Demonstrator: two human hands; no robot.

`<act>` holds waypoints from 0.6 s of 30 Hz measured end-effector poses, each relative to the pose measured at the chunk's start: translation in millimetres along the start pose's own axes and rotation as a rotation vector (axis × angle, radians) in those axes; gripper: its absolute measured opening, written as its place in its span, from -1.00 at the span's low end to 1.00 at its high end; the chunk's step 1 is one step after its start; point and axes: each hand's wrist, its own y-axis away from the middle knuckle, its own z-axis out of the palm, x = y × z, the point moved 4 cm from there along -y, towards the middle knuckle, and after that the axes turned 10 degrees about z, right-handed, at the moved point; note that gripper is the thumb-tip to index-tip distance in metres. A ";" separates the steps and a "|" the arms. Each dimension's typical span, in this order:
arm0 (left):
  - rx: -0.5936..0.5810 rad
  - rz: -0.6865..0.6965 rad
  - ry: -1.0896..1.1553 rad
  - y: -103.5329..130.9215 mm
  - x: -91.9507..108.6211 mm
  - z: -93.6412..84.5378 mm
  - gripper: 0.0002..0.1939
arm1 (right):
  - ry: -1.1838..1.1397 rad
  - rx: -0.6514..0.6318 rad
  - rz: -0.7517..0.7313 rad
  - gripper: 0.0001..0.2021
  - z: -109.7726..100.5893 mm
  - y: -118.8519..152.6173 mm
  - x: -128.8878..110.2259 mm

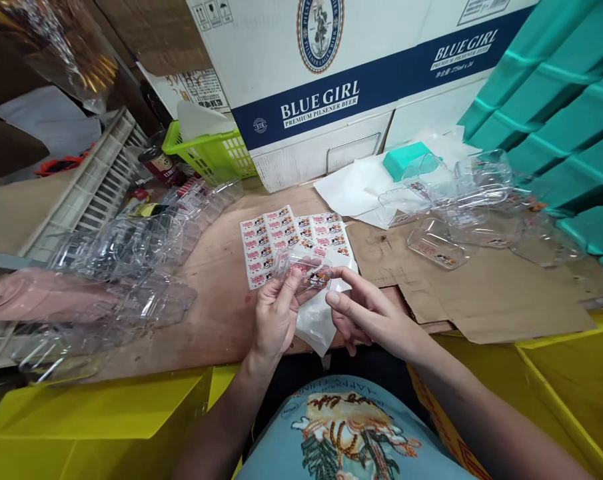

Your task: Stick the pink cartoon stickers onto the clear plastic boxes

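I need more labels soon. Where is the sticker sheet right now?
In the head view, the sticker sheet lies flat mid-table, just beyond both hands, partly behind the clear box they hold, below the Blue Girl carton.

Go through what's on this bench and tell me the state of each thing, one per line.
Left hand: holding the clear plastic box.
Right hand: fingertips on the box's sticker end.
Sticker sheet: flat on the bench, partly under the box.
Labelled clear boxes: lying loose at right.
Unlabelled clear boxes: piled at left.
Green basket: upright.
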 end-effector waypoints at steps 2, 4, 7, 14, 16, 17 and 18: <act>0.028 0.034 -0.037 0.6 -2.0 2.4 -0.81 | 0.018 0.015 -0.010 -0.51 0.9 -1.4 0.7; 0.051 0.071 -0.076 2.1 -4.0 3.8 -0.79 | 0.095 0.075 -0.047 -0.53 1.2 -2.1 -0.2; 0.087 0.155 -0.164 4.0 -5.5 3.2 -0.76 | 0.390 0.266 -0.141 -0.56 0.7 -0.5 -3.4; 0.152 0.246 -0.183 -1.1 -10.3 0.0 -0.80 | 1.126 0.676 -0.285 -0.43 9.0 -2.6 12.2; 0.168 0.225 -0.122 -2.5 -9.5 -0.9 -0.84 | 1.226 0.615 -0.283 -0.43 14.7 -7.9 21.5; 0.176 0.200 -0.080 -2.6 -8.2 -1.5 -0.85 | 1.263 0.596 -0.262 -0.40 15.2 -9.3 24.5; 0.185 0.170 -0.035 -2.3 -6.3 -2.1 -0.86 | 1.286 0.592 -0.235 -0.37 13.5 -9.4 25.4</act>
